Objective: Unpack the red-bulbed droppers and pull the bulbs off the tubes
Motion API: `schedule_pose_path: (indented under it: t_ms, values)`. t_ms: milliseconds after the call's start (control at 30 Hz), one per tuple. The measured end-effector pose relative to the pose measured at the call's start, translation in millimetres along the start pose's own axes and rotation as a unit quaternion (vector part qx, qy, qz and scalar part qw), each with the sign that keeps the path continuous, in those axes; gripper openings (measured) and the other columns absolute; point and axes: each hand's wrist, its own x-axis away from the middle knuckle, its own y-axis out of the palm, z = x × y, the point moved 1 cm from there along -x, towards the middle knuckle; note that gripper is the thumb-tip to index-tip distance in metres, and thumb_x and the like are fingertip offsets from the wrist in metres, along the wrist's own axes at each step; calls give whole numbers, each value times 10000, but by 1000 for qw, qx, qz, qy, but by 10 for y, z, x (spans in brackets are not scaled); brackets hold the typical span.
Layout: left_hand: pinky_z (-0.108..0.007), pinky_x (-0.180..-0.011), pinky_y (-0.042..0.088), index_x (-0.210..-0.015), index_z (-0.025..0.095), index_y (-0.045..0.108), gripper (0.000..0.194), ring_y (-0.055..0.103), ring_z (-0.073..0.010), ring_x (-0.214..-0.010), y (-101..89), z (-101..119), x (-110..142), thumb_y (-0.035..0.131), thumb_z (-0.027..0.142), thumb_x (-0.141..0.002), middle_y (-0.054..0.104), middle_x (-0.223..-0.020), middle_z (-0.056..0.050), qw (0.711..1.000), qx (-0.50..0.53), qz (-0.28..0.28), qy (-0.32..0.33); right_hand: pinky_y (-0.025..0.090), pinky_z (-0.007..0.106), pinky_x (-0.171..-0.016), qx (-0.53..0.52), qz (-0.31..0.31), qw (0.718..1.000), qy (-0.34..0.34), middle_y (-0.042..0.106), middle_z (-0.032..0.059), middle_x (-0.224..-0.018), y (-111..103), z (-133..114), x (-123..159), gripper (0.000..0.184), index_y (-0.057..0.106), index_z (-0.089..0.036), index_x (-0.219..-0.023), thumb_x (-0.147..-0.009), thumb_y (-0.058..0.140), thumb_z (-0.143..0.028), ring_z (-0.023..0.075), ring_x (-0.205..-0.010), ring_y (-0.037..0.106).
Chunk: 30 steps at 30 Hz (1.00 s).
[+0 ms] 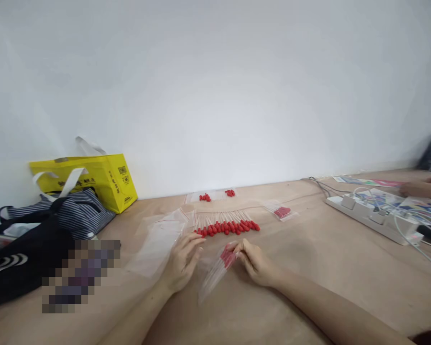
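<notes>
The tabletop (266, 311) carries a row of red-tipped sticks (233, 227), the landmark here. Well left of the row stand the yellow bag (119, 188) and black bag (25, 263); right of it lies the power strip (373, 219), its cables likely to snag a wide reach. Flat clear bags (160, 239) lie just left of the row, so sliding the left hand (181, 263) that way might drag them. That hand is at the row's left end, fingers loosely bent, apparently holding nothing; contact is unclear. In front of the row, the right hand (257, 266) pinches a packet (215, 273) by its red-tipped end. Thin film probably wants a light pinch, sticks kept parallel. Another packet (282, 211) lies beyond the row's right end.
</notes>
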Motion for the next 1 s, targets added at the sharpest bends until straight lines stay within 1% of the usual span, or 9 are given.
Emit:
schedule_pose_path:
  t_ms: [133, 200, 267, 333, 400, 500, 667, 900, 1000]
  values:
    - [-388, -993, 320, -1237, 242, 411, 427, 349, -211, -1213, 59, 210, 62, 385, 407, -844, 403, -1317, -58, 981, 47, -184, -29, 432, 288, -762, 11, -75, 997, -8, 578, 63, -884, -24, -25, 34, 138, 450, -206, -874, -855, 324, -153, 143, -872, 542]
    - [-402, -1009, 293, -1303, 246, 312, 526, 296, -223, -1249, 94, 246, 96, 393, 458, -828, 312, -1379, -60, 966, 65, -246, -43, 423, 283, -771, 23, -98, 995, -10, 557, 58, -919, -65, -8, 47, 181, 481, -205, -899, -812, 358, -106, 140, -869, 529]
    - [-413, -1015, 277, -1329, 247, 254, 590, 279, -231, -1257, 124, 248, 121, 407, 487, -812, 280, -1395, -63, 956, 74, -278, -51, 414, 285, -773, 41, -74, 996, 21, 532, 65, -968, -106, 44, 47, 224, 500, -196, -920, -764, 390, -80, 145, -883, 513]
    - [-418, -1019, 268, -1337, 254, 230, 615, 276, -235, -1258, 141, 239, 128, 422, 490, -802, 287, -1392, -60, 955, 74, -283, -56, 418, 278, -710, 74, -16, 991, 107, 533, 62, -913, -136, 123, 38, 173, 525, -176, -875, -748, 421, -120, 148, -802, 515]
    - [-411, -1019, 268, -1335, 259, 234, 614, 286, -232, -1253, 149, 243, 115, 438, 476, -798, 305, -1384, -55, 957, 75, -273, -53, 402, 273, -652, 116, 20, 973, 200, 538, 35, -744, -139, 195, 26, 135, 546, -166, -726, -774, 434, -224, 142, -684, 496]
    - [-408, -1008, 288, -1322, 251, 265, 602, 321, -231, -1232, 172, 276, 73, 462, 454, -791, 341, -1363, -63, 961, 87, -259, -43, 367, 273, -658, 140, 8, 957, 252, 525, 7, -584, -94, 235, -4, 293, 534, -171, -570, -778, 453, -361, 145, -654, 481]
    - [-418, -991, 309, -1304, 252, 298, 618, 353, -241, -1207, 258, 297, 21, 532, 411, -755, 383, -1332, -73, 966, 106, -233, -22, 328, 229, -548, 64, -26, 931, 357, 570, -12, -567, 13, 262, -89, 240, 567, -177, -569, -682, 570, -389, 129, -596, 511]
    - [-394, -978, 333, -1286, 244, 317, 603, 384, -238, -1183, 276, 298, -4, 549, 378, -746, 368, -1331, -83, 968, 112, -222, -17, 315, 182, -437, -214, -22, 911, 351, 482, -84, -491, 25, 328, -143, 227, 397, -196, -659, -659, 583, -326, 65, -427, 442]
    - [-389, -963, 350, -1276, 252, 329, 589, 403, -236, -1166, 254, 317, -3, 548, 383, -746, 393, -1309, -78, 970, 110, -215, -14, 306, 164, -397, -248, -20, 900, 357, 499, -104, -537, 5, 283, -118, 304, 354, -210, -740, -608, 619, -276, 54, -404, 454]
